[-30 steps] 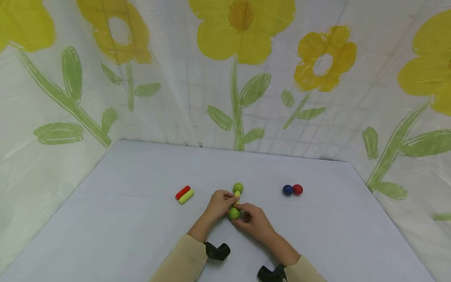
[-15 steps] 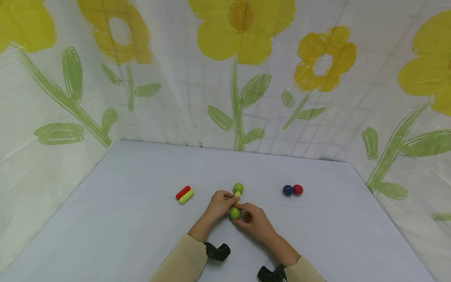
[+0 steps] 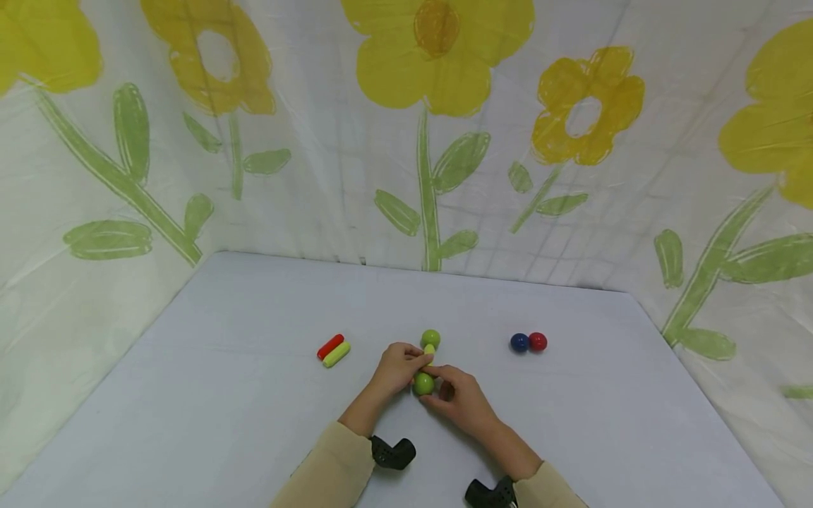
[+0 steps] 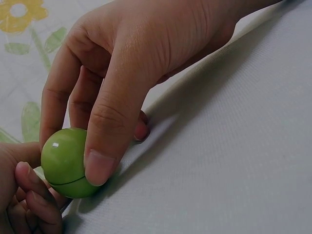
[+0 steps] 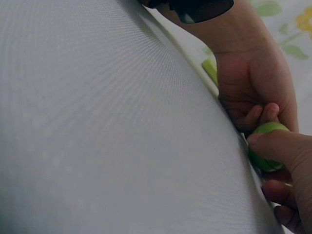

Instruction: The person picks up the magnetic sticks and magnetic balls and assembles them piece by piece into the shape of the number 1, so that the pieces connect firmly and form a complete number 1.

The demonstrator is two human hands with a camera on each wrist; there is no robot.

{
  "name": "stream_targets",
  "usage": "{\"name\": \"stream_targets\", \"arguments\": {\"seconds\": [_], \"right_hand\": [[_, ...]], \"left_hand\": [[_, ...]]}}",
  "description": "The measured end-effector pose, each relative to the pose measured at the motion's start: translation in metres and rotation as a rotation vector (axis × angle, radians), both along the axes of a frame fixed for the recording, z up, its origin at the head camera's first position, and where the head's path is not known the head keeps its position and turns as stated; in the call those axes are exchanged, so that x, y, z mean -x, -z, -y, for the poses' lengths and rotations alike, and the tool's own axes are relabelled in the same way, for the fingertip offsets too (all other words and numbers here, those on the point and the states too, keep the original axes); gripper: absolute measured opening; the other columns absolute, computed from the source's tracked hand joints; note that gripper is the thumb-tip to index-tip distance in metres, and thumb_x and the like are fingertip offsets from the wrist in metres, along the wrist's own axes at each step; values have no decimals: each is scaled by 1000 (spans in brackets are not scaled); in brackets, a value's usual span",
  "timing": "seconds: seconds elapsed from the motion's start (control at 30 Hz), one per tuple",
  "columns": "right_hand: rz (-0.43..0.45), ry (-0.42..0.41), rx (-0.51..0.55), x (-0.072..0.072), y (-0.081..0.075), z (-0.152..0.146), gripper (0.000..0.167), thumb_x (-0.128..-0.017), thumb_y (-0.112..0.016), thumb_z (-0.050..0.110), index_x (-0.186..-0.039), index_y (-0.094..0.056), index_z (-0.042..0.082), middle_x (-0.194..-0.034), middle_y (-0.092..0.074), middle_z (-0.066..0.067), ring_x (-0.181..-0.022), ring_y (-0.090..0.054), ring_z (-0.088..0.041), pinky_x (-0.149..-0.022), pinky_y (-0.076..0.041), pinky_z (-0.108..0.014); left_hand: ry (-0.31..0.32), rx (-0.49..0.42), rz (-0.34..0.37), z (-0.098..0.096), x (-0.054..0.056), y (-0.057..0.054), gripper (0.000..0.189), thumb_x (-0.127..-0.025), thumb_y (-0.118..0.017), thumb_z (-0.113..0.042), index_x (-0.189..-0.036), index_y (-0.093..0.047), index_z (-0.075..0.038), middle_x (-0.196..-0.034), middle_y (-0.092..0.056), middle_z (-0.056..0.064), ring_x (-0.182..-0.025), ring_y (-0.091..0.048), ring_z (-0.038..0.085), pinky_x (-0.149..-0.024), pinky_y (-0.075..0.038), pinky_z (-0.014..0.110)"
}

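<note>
Near the middle of the table, my right hand (image 3: 462, 401) pinches a shiny green ball (image 3: 423, 384) between thumb and fingers. A thin dark seam crosses this ball (image 4: 66, 161) in the left wrist view. My left hand (image 3: 392, 368) pinches a short yellow stick (image 3: 429, 349) just beyond it, with most of the stick hidden by fingers. At the stick's far end sits a second green ball (image 3: 430, 339). Curled fingers of the left hand (image 5: 256, 117) lie against the held ball in the right wrist view.
On the white table (image 3: 222, 409), a red stick (image 3: 331, 346) and a yellow-green stick (image 3: 336, 354) lie side by side to the left. A blue ball (image 3: 519, 343) and a red ball (image 3: 538, 341) sit together on the right. Behind hangs a flower-patterned curtain (image 3: 317, 176).
</note>
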State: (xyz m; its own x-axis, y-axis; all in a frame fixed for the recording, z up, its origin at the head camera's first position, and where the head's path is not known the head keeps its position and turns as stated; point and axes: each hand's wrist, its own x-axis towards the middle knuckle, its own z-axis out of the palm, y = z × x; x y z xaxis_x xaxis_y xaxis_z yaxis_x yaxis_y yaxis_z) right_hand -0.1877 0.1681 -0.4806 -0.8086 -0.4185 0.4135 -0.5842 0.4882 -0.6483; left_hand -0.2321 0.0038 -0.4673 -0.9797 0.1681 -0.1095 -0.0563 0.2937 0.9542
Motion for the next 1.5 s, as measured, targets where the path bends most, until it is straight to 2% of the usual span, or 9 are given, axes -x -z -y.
{"name": "stream_targets", "arguments": {"seconds": [0.43,0.77,0.97,1.3,1.5], "right_hand": [[-30,14,10,-1,-1,1,36,-79,-78,0,-112,-66,-3,-89,-66,-6,-65,-52,-7,-57,-46,-22],[-20,3,31,-2,-1,0,36,-79,-78,1,-113,-65,-4,-88,-65,-6,-66,-53,-7,-57,-46,-22],[-29,2,43,-1,0,0,37,-78,-79,-1,-112,-66,-4,-86,-65,-5,-65,-53,-7,-57,-47,-23],[-16,21,28,-3,-1,-1,39,-78,-79,-1,-114,-66,-5,-85,-65,-3,-65,-52,-7,-57,-46,-23],[19,22,18,-3,-2,-1,40,-79,-78,1,-118,-66,-3,-88,-65,-4,-66,-51,-5,-58,-46,-23]], "left_hand": [[13,-6,4,0,0,-1,28,-92,-68,-18,-101,-67,8,-82,-68,8,-46,-44,5,-46,-38,19],[13,6,-10,1,-1,-3,29,-91,-68,-19,-101,-67,8,-80,-67,6,-46,-44,5,-45,-38,19],[8,13,-9,1,-2,-2,27,-91,-69,-20,-98,-67,6,-74,-65,2,-45,-44,6,-45,-37,19],[-3,-37,13,4,-1,-1,25,-92,-66,-18,-98,-65,6,-71,-64,3,-44,-47,6,-45,-40,19],[14,-70,8,8,-4,-7,25,-91,-66,-19,-95,-65,6,-70,-65,3,-44,-49,5,-45,-43,19]]}}
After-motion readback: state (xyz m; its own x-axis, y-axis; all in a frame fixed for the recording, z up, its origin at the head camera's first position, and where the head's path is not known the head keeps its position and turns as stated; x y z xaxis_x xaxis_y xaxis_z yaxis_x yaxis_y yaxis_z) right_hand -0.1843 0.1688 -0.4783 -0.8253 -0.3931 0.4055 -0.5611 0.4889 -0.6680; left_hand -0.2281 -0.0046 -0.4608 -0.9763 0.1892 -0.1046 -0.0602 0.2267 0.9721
